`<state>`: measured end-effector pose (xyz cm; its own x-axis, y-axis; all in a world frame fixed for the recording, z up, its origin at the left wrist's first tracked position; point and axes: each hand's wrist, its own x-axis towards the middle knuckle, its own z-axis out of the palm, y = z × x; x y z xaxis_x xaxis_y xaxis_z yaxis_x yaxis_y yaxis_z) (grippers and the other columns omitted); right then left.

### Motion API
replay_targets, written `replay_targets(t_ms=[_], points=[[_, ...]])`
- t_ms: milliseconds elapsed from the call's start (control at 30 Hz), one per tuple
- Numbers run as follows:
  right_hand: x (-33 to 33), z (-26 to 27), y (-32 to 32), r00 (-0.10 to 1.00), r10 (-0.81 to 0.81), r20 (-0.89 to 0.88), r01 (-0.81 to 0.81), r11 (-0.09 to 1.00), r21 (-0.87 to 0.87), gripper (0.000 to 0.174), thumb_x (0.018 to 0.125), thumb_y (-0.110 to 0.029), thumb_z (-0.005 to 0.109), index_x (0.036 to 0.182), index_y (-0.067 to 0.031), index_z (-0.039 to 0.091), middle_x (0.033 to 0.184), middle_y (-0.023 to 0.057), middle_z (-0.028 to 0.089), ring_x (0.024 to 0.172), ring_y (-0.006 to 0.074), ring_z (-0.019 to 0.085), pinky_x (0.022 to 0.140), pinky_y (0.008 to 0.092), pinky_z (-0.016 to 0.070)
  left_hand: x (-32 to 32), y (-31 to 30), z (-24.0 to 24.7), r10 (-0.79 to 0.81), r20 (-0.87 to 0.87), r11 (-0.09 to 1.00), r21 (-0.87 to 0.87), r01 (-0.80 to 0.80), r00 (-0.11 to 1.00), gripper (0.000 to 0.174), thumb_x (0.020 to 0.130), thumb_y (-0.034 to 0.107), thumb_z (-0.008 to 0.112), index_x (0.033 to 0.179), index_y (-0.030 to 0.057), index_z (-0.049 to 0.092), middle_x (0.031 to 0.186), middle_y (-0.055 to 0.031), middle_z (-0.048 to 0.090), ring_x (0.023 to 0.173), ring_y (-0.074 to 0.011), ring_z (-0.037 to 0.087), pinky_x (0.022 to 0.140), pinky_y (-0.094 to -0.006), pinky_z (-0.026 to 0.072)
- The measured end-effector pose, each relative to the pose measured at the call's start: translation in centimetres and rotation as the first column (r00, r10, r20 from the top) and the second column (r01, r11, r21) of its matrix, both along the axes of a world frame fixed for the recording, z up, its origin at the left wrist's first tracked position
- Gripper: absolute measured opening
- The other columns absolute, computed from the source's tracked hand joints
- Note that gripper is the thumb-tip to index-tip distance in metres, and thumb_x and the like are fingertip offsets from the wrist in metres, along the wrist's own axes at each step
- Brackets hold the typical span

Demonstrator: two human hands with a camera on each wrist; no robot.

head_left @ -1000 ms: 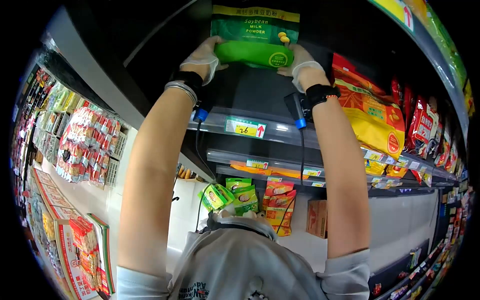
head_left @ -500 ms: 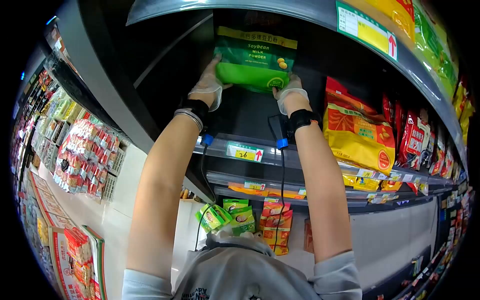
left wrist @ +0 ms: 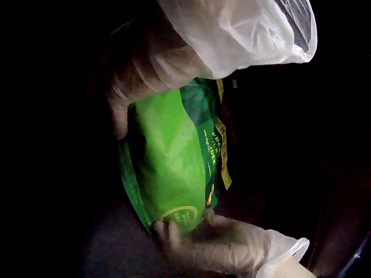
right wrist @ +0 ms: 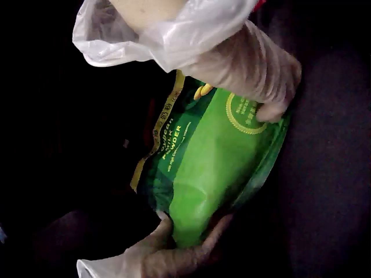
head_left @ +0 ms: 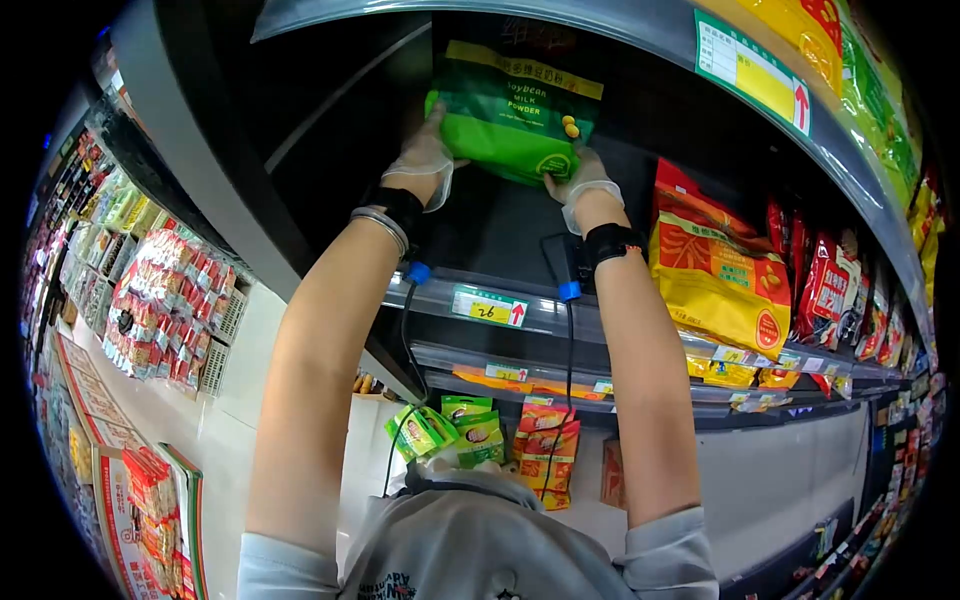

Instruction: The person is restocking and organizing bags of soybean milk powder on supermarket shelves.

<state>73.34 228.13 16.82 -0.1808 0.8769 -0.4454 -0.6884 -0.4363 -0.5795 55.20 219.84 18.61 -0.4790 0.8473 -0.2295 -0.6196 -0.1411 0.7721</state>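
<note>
A green stand-up bag of soybean milk powder [head_left: 510, 125] stands on a dark shelf board [head_left: 480, 225], its top edge sloping down to the right in the head view. My gloved left hand [head_left: 424, 160] grips its left side; in the left wrist view the fingers [left wrist: 139, 87] bend round the bag's edge. On the opposite side my gloved right hand [head_left: 582, 178] holds the lower corner, with a fingertip [right wrist: 272, 111] on the front by the round seal in the right wrist view. Behind the bag, dim packaging with red lettering [head_left: 538, 35] shows partly.
Red-and-yellow bags [head_left: 715, 265] stand to the right on the same shelf. A dark upright panel [head_left: 215, 140] borders the left side. Overhead runs the upper shelf's edge [head_left: 560, 22]. The shelf front carries a price tag [head_left: 490, 307]. Green pouches [head_left: 480, 437] sit lower down.
The head view has shifted, bringing the upper shelf edge into sight. The bag now leans to the right, its left side raised. Both hands have kept their hold on its sides.
</note>
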Motion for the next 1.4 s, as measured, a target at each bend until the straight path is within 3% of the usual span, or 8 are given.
replay_targets(t_ms=[400,467,567,600,667,867,1133,1400], points=[[0.3,0.5,0.2,0.904,0.222,0.366,-0.279,0.954,0.110,0.062,0.085,-0.037,0.058,0.135,-0.0109,0.032,0.138,0.0213,0.032,0.123,0.0443,0.034,0.103,0.0509,0.0291,-2.6,1.6,-2.0,-0.067,-0.187,0.997,-0.050,0.059,0.980,0.048,0.088,0.037,0.056,0.126,0.0101,0.047,0.128,-0.0089,0.049,0.118,-0.0267,0.045,0.103,-0.0500,0.0300],[1.0,0.3,0.7,0.818,0.302,0.490,-0.437,0.880,0.187,0.065,0.085,-0.039,0.058,0.135,-0.0079,0.031,0.138,0.0215,0.032,0.121,0.0442,0.038,0.103,0.0493,0.0297,-7.2,3.1,-5.4,-0.076,-0.921,0.892,0.108,0.438,0.383,0.054,0.084,0.039,0.060,0.129,0.0118,0.045,0.127,-0.0078,0.050,0.119,-0.0249,0.044,0.102,-0.0466,0.0292],[1.1,0.0,0.7,0.740,0.296,0.603,-0.497,0.846,0.195,0.067,0.087,-0.042,0.056,0.135,-0.0030,0.030,0.136,0.0229,0.034,0.118,0.0436,0.043,0.101,0.0453,0.0344,-6.0,0.2,-3.9,-0.039,-0.999,0.918,-0.023,0.395,0.032,0.069,0.076,0.044,0.067,0.131,0.0083,0.042,0.130,-0.0117,0.047,0.121,-0.0270,0.041,0.101,-0.0436,0.0290],[1.2,0.0,0.6,0.739,0.298,0.604,-0.500,0.844,0.194,0.067,0.087,-0.042,0.056,0.135,-0.0030,0.030,0.136,0.0229,0.034,0.118,0.0436,0.043,0.101,0.0453,0.0344,-4.4,-1.2,-2.1,-0.039,-0.999,0.919,-0.023,0.393,0.033,0.069,0.076,0.044,0.067,0.131,0.0083,0.042,0.130,-0.0117,0.047,0.121,-0.0270,0.041,0.101,-0.0436,0.0290],[1.4,0.3,0.1,0.640,0.271,0.719,-0.574,0.791,0.213,0.071,0.088,-0.047,0.051,0.134,0.0021,0.030,0.135,0.0236,0.036,0.113,0.0385,0.050,0.096,0.0384,0.0418,-1.8,-3.1,0.7,-0.369,-0.775,0.924,-0.249,0.290,0.512,0.078,0.072,0.045,0.071,0.131,0.0049,0.040,0.132,-0.0154,0.043,0.120,-0.0287,0.040,0.101,-0.0400,0.0310],[2.6,1.8,-0.7,0.393,0.229,0.890,-0.721,0.677,0.144,0.080,0.085,-0.060,0.046,0.133,0.0031,0.033,0.128,0.0229,0.045,0.101,0.0271,0.060,0.083,0.0298,0.0498,-2.7,-2.9,-0.4,-0.491,-0.748,0.870,-0.442,0.217,0.446,0.077,0.071,0.050,0.071,0.127,0.0048,0.044,0.121,-0.0128,0.048,0.109,-0.0227,0.046,0.094,-0.0335,0.0379],[2.5,0.1,1.5,0.429,0.172,0.887,-0.671,0.718,0.185,0.090,0.078,-0.069,0.048,0.132,0.0012,0.033,0.115,0.0205,0.053,0.095,0.0267,0.062,0.079,0.0309,0.0519,-2.8,-2.4,-1.7,-0.478,-0.684,0.876,-0.421,0.236,0.551,0.071,0.072,0.053,0.069,0.120,0.0034,0.050,0.114,-0.0097,0.052,0.095,-0.0187,0.051,0.087,-0.0305,0.0435],[3.5,1.3,0.3,0.333,0.120,0.935,-0.626,0.770,0.124,0.086,0.076,-0.072,0.046,0.121,0.0018,0.050,0.075,0.0134,0.058,0.058,0.0184,0.060,0.052,0.0300,0.0470,-1.1,-3.9,-0.2,-0.429,-0.811,0.903,-0.391,0.175,0.397,0.069,0.076,0.052,0.065,0.119,-0.0003,0.051,0.111,-0.0124,0.058,0.095,-0.0180,0.054,0.082,-0.0278,0.0420]])
